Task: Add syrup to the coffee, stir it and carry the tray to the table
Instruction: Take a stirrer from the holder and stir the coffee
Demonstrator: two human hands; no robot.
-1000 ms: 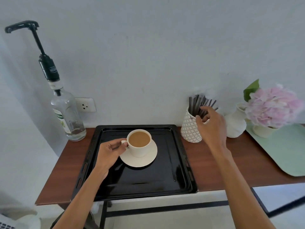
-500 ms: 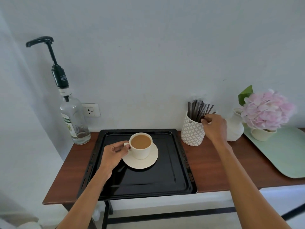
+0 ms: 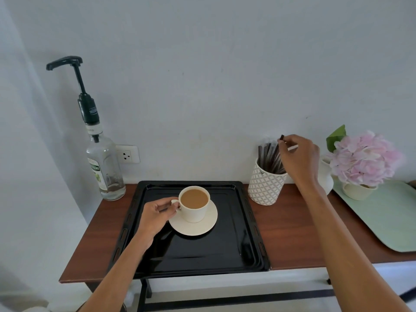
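Observation:
A white cup of milky coffee (image 3: 194, 203) stands on a white saucer (image 3: 198, 226) in the far half of the black tray (image 3: 202, 251). My left hand (image 3: 156, 214) pinches the cup's handle. My right hand (image 3: 298, 157) is raised above the patterned holder (image 3: 265, 188) of dark stirrers and grips one stirrer (image 3: 281, 138), whose dark tip sticks up past my fingers. The syrup bottle (image 3: 104, 167) with its black pump stands at the table's far left corner, apart from both hands.
The brown table (image 3: 290, 233) sits against a white wall with a socket (image 3: 127, 154). At the right are a white jug (image 3: 326, 174), pink flowers in a pot (image 3: 364, 161) and a pale green tray (image 3: 387, 217). The table's near edge runs below the black tray.
My right hand has closed on a stirrer and lifted it up out of the holder. My left hand has stayed on the cup's handle. The camera has pulled back.

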